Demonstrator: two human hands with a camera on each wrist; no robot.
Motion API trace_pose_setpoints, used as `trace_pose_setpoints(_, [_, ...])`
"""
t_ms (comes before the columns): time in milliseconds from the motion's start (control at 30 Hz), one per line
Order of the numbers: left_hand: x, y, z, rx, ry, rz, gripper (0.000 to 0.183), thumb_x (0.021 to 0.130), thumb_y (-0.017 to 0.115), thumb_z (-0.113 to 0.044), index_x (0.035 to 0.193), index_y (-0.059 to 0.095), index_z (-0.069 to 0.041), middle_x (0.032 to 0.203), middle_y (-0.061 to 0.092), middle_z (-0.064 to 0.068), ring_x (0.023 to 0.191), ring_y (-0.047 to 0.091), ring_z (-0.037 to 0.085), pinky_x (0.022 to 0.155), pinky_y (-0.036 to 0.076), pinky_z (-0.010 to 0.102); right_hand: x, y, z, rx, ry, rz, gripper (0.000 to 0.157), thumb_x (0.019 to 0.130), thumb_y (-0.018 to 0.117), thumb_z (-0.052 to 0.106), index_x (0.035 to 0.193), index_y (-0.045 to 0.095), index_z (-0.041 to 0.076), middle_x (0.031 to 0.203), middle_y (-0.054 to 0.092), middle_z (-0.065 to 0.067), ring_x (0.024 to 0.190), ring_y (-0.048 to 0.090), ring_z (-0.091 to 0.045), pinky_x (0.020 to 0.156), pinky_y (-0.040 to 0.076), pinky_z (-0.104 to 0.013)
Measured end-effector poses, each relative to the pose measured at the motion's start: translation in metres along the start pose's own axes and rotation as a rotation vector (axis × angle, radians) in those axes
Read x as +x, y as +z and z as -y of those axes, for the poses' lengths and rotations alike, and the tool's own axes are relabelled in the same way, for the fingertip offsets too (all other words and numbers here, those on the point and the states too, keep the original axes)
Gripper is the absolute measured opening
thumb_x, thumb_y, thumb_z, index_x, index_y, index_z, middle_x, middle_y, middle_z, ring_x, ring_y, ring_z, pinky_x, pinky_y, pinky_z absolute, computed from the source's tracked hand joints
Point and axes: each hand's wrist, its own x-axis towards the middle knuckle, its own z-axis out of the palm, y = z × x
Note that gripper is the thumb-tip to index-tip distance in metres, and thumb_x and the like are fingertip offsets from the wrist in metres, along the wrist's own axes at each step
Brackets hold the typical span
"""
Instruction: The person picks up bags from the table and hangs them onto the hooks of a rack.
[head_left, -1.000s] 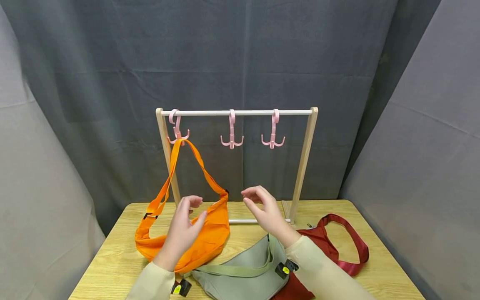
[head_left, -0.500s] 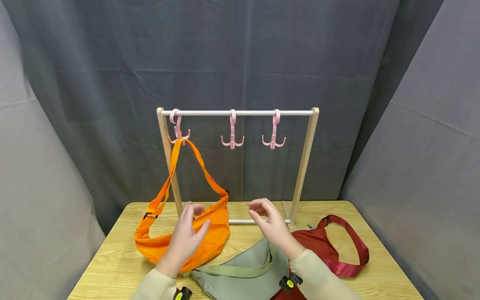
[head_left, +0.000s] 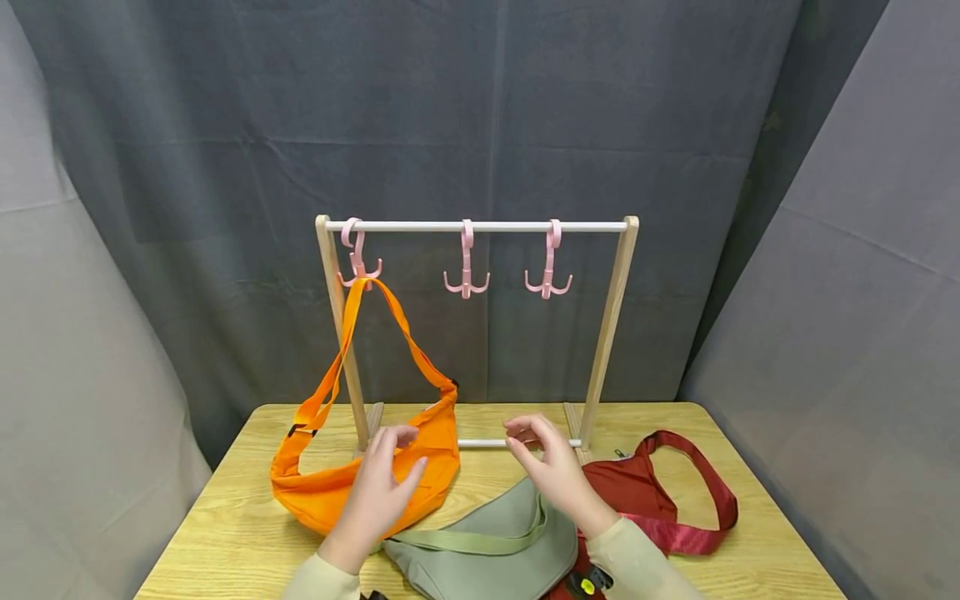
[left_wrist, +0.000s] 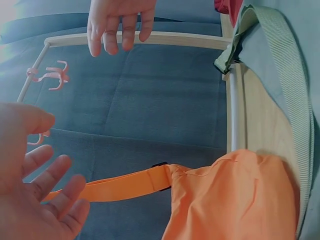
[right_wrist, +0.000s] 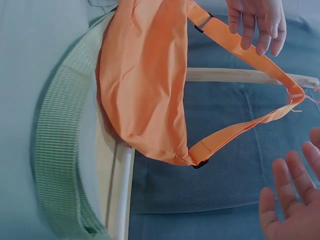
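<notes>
Rack [head_left: 506, 227] with pale wooden posts and a white top bar stands on a wood-grain bench [head_left: 225, 517], in front of a dark grey curtain [head_left: 480, 108]. Three pink hooks hang from its bar: a left hook [head_left: 358, 260] near the left post, a middle hook [head_left: 467, 271] and a right hook [head_left: 548, 271]. An orange bag [head_left: 441, 442] has its strap looped over the left hook, and its body comes down in front of the rack's left end; whether its base touches the bench is hard to tell. A person's two hands are raised in front of the rack, unclenched and holding nothing, fingers gently bent and thumbs apart. The left hand [head_left: 382, 483] is before the orange bag, covering part of it from the head view. The right hand [head_left: 551, 467] is before the right half of the rack, above one end of a grey-green bag [head_left: 483, 571]. That bag lies on the bench in front of the rack, its lighter green strap curving across its top. A dark red bag [head_left: 630, 487] lies in front of the rack's right post, its shiny strap looping outward, away from the rack.
</notes>
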Motion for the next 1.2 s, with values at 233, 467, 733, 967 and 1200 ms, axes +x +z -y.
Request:
trace_pose_setpoints(233, [-0.01, 0.008, 0.001, 0.028, -0.014, 0.056, 0.034, 0.093, 0.076, -0.01, 0.124, 0.062, -0.013, 0.121, 0.061, 0.001, 0.116, 0.06, 0.023, 0.103, 0.05, 0.048, -0.01, 0.0, -0.006, -0.104, -0.057, 0.021, 0.021, 0.096, 0.073, 0.011, 0.117, 0.069, 0.016, 0.114, 0.068, -0.001, 0.099, 0.066, -0.019, 0.088, 0.055, -0.036])
trace_pose_setpoints(467, [-0.018, 0.016, 0.002, 0.088, 0.013, 0.121, 0.029, 0.093, 0.077, -0.016, 0.118, 0.063, -0.015, 0.116, 0.061, -0.003, 0.114, 0.061, 0.019, 0.099, 0.052, 0.043, -0.019, 0.0, -0.007, -0.185, -0.04, 0.101, 0.024, 0.096, 0.074, 0.014, 0.116, 0.068, 0.026, 0.114, 0.066, 0.007, 0.104, 0.064, -0.02, 0.091, 0.055, -0.035])
trace_pose_setpoints(733, [-0.026, 0.026, 0.005, 0.123, 0.023, 0.223, 0.028, 0.093, 0.077, -0.022, 0.117, 0.062, -0.018, 0.115, 0.063, -0.004, 0.111, 0.06, 0.017, 0.096, 0.052, 0.041, -0.026, 0.002, -0.014, -0.237, -0.113, 0.182, 0.026, 0.095, 0.075, 0.013, 0.116, 0.066, 0.026, 0.115, 0.067, 0.007, 0.103, 0.064, -0.019, 0.09, 0.054, -0.033])
trace_pose_setpoints(967, [-0.031, 0.032, 0.009, 0.135, 0.016, 0.305, 0.03, 0.093, 0.077, -0.026, 0.119, 0.064, -0.017, 0.115, 0.062, -0.005, 0.11, 0.06, 0.017, 0.093, 0.052, 0.041, -0.034, 0.004, -0.02, -0.283, -0.163, 0.232, 0.024, 0.093, 0.076, 0.011, 0.112, 0.068, 0.023, 0.111, 0.069, 0.006, 0.098, 0.063, -0.01, 0.088, 0.056, -0.034])
trace_pose_setpoints(1200, [-0.038, 0.036, 0.016, 0.153, 0.041, 0.405, 0.028, 0.095, 0.074, -0.036, 0.118, 0.063, -0.022, 0.111, 0.062, -0.009, 0.103, 0.058, 0.015, 0.087, 0.05, 0.036, -0.04, 0.0, -0.025, -0.333, -0.084, 0.366, 0.013, 0.097, 0.073, 0.023, 0.108, 0.067, 0.027, 0.109, 0.067, 0.009, 0.099, 0.062, -0.01, 0.088, 0.056, -0.034])
